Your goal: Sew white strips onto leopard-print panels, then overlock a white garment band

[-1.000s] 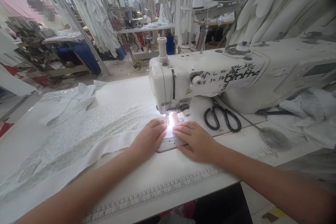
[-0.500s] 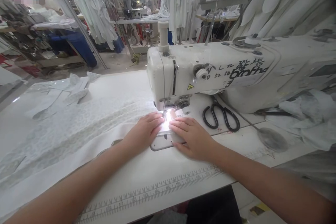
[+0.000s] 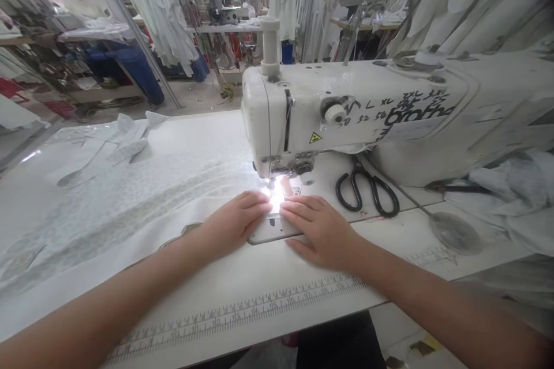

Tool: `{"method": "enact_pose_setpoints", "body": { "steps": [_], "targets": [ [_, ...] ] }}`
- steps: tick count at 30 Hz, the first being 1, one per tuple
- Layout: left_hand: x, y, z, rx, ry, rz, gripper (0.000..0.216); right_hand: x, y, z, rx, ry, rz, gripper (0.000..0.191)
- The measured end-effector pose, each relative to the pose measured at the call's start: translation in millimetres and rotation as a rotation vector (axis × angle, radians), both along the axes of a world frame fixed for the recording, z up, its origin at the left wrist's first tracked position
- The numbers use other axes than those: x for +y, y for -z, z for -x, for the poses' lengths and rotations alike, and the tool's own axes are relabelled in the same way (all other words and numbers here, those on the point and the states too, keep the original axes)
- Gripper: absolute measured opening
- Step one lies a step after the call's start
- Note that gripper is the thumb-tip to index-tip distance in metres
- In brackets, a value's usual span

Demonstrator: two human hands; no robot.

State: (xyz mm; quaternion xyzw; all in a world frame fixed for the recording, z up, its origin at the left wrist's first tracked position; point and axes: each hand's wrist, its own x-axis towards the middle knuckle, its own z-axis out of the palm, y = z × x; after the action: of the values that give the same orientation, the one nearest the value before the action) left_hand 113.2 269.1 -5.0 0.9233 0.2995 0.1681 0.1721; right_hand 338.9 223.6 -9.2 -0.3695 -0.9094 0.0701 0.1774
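A white sewing machine (image 3: 367, 112) stands on a white table (image 3: 268, 282), its lamp glaring at the needle. My left hand (image 3: 236, 222) lies flat on white patterned fabric (image 3: 130, 207) just left of the needle, fingers stretched out. On the right side of the needle my right hand (image 3: 318, 228) rests flat too, fingertips at the metal needle plate (image 3: 270, 233). Both hands press down near the presser foot and hold nothing.
Black scissors (image 3: 367, 191) lie right of the needle under the machine arm. Crumpled white cloth (image 3: 511, 196) sits at the right. Fabric scraps (image 3: 125, 138) lie far left on the table. A printed ruler strip (image 3: 242, 314) runs along the front edge. A person works at the far left.
The view has shifted slightly. Both hands stay flat beside the needle, with the fabric edge a little further under my left hand.
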Motion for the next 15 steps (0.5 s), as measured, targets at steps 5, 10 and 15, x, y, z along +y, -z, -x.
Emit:
{"method": "enact_pose_setpoints", "body": {
  "steps": [5,10,15],
  "targets": [
    [-1.3,-2.4,5.3,0.024,0.047,0.025,0.03,-2.0,-1.1,-0.2,-0.02,0.002,0.002,0.046],
    [1.5,-3.4,9.2,0.017,0.1,0.024,0.03,-3.8,-3.4,-1.5,-0.02,-0.012,0.008,0.046],
    [7.1,-2.5,9.5,0.013,0.097,0.019,0.029,-4.9,-2.1,0.6,-0.021,-0.001,0.006,0.047]
  ]
}}
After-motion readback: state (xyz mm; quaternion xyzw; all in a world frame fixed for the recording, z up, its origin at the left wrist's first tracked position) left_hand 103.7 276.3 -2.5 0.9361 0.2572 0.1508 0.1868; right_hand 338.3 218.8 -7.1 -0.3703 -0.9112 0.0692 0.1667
